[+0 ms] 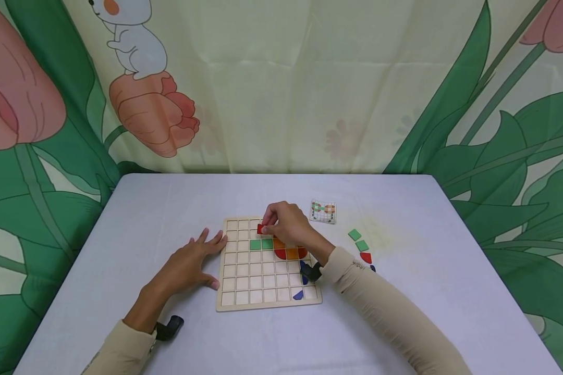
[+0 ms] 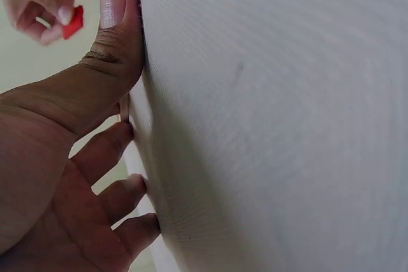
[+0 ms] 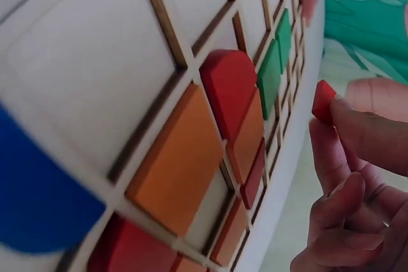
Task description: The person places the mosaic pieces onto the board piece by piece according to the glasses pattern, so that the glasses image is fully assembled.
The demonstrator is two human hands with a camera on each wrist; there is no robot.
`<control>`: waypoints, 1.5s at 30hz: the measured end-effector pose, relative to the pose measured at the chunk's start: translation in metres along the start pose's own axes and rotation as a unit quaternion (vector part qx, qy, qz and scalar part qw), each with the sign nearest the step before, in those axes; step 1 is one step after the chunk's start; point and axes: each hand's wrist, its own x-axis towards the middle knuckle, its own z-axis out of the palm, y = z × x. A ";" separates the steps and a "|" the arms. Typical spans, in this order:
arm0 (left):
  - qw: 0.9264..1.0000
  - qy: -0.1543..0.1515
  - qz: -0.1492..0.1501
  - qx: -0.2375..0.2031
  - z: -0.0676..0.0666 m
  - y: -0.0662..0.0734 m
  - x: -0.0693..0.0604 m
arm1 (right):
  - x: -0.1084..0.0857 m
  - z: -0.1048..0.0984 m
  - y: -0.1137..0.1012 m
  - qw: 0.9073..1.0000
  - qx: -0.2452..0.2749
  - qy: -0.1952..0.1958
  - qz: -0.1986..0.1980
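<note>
Pinched between my right hand's [image 1: 288,224] thumb and finger is a small red tile [image 3: 323,101], held above the far rows of a wooden grid board [image 1: 268,308]. My left hand [image 1: 187,265] has its fingers spread, with thumb and fingertips touching the board's left edge. Two green tiles [image 1: 261,244] lie side by side in the grid. Right of them sit orange tiles [image 3: 178,164] and rounded red tiles [image 3: 229,84], partly hidden by my right hand in the head view. Blue pieces [image 1: 298,295] lie in cells near the board's right side.
A small printed pattern card [image 1: 322,212] lies behind the board to the right. Loose green tiles [image 1: 362,245], a red piece [image 1: 366,257] and a dark blue piece [image 1: 372,268] lie on the white-covered table [image 1: 450,291]. A printed curtain [image 1: 281,104] hangs behind.
</note>
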 end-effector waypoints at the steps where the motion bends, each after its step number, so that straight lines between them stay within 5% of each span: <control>1: 1.000 0.000 0.000 0.001 0.000 0.000 0.000 | 0.002 0.002 -0.001 1.000 -0.004 -0.002 0.000; 14: 1.000 0.000 0.005 0.002 0.001 -0.001 0.001 | 0.013 0.020 -0.012 0.996 -0.081 -0.036 -0.006; 24: 1.000 0.005 0.005 0.003 0.001 -0.002 0.000 | 0.016 0.024 -0.018 0.992 -0.121 -0.016 -0.011; 45: 1.000 0.006 0.004 0.000 0.001 -0.001 0.000 | -0.016 -0.005 -0.003 0.998 -0.062 -0.005 -0.012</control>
